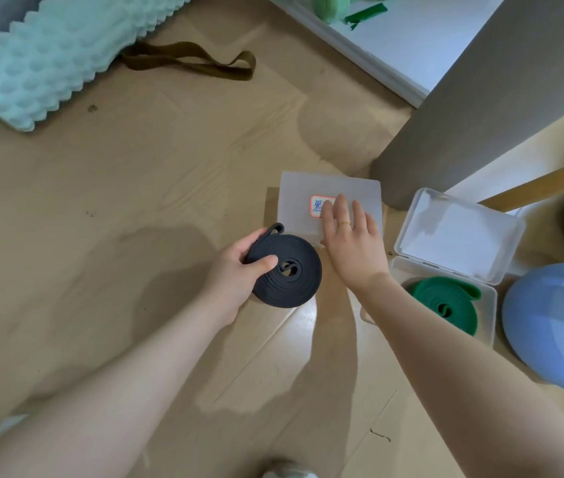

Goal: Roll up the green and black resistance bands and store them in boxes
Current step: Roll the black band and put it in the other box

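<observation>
Head view, looking down at the floor [135,188]. The left hand [235,270] has its grip closed on the black band [287,270], already coiled into a flat disc: thumb across the top face, fingers under the edge, held just above the floor. The outer tail loop pokes out at the top of the coil. Judged light, rubbery, springy; likely to unwind if let go, so hold across the flat faces and pin the tail. The right hand [353,236] is flat, fingers straight, resting on the closed frosted box [328,188] with a red-bordered label; contents hidden. Beside it, the clear box [446,267] stands with its lid up, with the green band [446,301] coiled inside, one end riding up at the rim.
</observation>
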Demonstrator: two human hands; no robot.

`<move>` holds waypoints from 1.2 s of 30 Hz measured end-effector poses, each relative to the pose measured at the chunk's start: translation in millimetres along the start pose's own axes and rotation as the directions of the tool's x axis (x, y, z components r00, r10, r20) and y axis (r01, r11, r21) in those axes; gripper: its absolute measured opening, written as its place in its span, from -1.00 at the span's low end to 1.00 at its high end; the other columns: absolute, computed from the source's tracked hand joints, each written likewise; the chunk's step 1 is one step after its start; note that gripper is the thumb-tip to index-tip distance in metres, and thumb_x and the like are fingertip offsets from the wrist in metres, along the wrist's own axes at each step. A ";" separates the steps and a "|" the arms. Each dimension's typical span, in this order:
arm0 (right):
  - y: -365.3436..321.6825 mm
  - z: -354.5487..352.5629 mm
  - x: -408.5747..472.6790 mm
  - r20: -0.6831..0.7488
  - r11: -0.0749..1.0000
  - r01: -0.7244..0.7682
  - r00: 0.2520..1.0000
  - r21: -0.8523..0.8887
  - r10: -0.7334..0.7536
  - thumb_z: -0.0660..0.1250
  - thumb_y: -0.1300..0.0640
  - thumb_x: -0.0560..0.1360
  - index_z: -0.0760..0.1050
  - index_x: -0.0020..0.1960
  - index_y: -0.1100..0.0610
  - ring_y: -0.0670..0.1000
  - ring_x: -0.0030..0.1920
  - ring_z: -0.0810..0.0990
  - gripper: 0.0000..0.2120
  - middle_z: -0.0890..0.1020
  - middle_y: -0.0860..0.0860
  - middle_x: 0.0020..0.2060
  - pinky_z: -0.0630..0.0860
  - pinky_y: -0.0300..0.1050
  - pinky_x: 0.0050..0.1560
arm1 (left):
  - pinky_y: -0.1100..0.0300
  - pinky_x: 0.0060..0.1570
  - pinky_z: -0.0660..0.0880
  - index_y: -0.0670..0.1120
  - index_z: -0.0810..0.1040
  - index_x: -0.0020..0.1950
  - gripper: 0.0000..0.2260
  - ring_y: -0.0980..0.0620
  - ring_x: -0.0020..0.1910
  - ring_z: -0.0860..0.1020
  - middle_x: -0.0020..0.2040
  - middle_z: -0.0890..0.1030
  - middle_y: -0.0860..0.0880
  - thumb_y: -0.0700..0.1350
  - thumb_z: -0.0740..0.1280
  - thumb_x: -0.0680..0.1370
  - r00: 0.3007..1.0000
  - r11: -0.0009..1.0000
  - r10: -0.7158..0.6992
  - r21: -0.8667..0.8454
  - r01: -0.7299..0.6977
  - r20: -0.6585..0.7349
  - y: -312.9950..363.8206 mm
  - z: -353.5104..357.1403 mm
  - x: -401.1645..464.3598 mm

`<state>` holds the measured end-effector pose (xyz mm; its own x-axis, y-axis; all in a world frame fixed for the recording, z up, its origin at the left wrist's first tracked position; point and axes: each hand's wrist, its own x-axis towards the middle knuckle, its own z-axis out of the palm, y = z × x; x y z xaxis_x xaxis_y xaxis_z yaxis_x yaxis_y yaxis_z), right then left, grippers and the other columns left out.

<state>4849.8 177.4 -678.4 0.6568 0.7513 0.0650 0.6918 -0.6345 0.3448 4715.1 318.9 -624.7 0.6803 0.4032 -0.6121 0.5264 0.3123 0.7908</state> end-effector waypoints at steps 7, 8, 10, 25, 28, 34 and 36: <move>-1.4 -7.4 -3.4 -0.157 0.999 0.034 0.987 0.038 -0.028 0.21 -0.05 0.50 0.40 0.20 0.21 0.19 -0.02 0.63 -0.60 0.62 0.19 0.09 0.53 -0.04 -0.17 | 0.21 0.07 0.47 0.22 0.46 0.15 -0.59 0.24 0.01 0.55 0.01 0.59 0.21 -0.27 0.33 0.49 0.998 0.998 0.037 -0.051 -0.040 -0.055 -8.0 -3.4 -2.8; -3.1 -12.3 -4.3 -0.156 0.997 0.019 0.988 0.074 -0.007 0.16 -0.07 0.51 0.44 0.18 0.20 0.17 -0.05 0.63 -0.60 0.63 0.16 0.07 0.52 -0.05 -0.19 | 0.21 0.09 0.47 0.24 0.47 0.11 -0.59 0.24 0.02 0.55 0.01 0.59 0.22 -0.27 0.34 0.49 0.998 0.998 0.043 -0.050 -0.046 -0.055 -8.9 -4.5 -3.1; -3.0 -23.1 -6.0 -0.137 0.984 -0.008 0.990 0.179 0.033 0.13 -0.09 0.51 0.51 0.14 0.18 0.15 -0.10 0.63 -0.59 0.65 0.12 0.02 0.51 -0.05 -0.19 | 0.19 0.14 0.45 0.26 0.48 0.09 -0.59 0.21 0.07 0.55 0.06 0.60 0.20 -0.27 0.34 0.49 0.997 0.997 0.057 -0.052 -0.060 -0.054 -9.1 -8.6 -5.9; -10.9 -88.9 -18.4 0.085 0.612 -0.138 0.990 0.778 0.116 0.20 -0.10 0.49 0.56 0.20 0.10 0.21 -0.09 0.60 -0.59 0.62 0.07 0.02 0.52 0.06 -0.08 | 0.05 0.18 0.46 0.12 0.50 0.23 -0.58 0.07 0.11 0.56 0.12 0.61 0.07 -0.29 0.34 0.48 0.995 0.998 -0.010 -0.062 0.016 0.101 14.8 -47.2 -48.4; -7.6 -98.3 -12.6 0.091 0.532 -0.156 0.985 0.832 0.147 0.26 -0.05 0.46 0.57 0.19 0.11 0.21 -0.03 0.58 -0.62 0.60 0.11 0.01 0.51 0.11 -0.01 | 0.14 0.07 0.49 0.20 0.51 0.11 -0.60 0.10 0.07 0.58 0.08 0.63 0.08 -0.30 0.33 0.48 0.989 0.999 0.015 -0.053 -0.007 0.149 22.6 -47.0 -52.4; 5.9 -103.9 3.4 -0.089 0.720 -0.013 0.991 0.693 0.104 0.14 -0.07 0.50 0.59 0.06 0.20 0.23 -0.23 0.58 -0.59 0.63 0.13 -0.13 0.48 0.06 -0.19 | 0.12 0.07 0.49 0.12 0.49 0.24 -0.57 0.04 0.08 0.58 0.10 0.63 0.03 -0.29 0.34 0.47 0.991 0.998 0.000 -0.056 0.008 0.134 25.8 -49.0 -44.4; 15.3 -99.9 15.0 -0.166 0.841 0.025 0.983 0.541 0.077 0.11 -0.01 0.51 0.58 0.05 0.18 0.21 -0.25 0.56 -0.64 0.64 0.10 -0.17 0.47 0.06 -0.18 | 0.15 0.02 0.48 0.06 0.47 0.29 -0.56 0.04 0.07 0.58 0.10 0.63 0.02 -0.28 0.34 0.47 0.991 0.998 0.005 -0.067 0.004 0.131 30.0 -48.8 -37.1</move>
<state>4840.2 197.1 -578.5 0.6492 0.7196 0.2463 0.7606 -0.6125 -0.2152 4680.7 355.3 -578.2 0.7437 0.2884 -0.6031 0.4938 0.3711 0.7864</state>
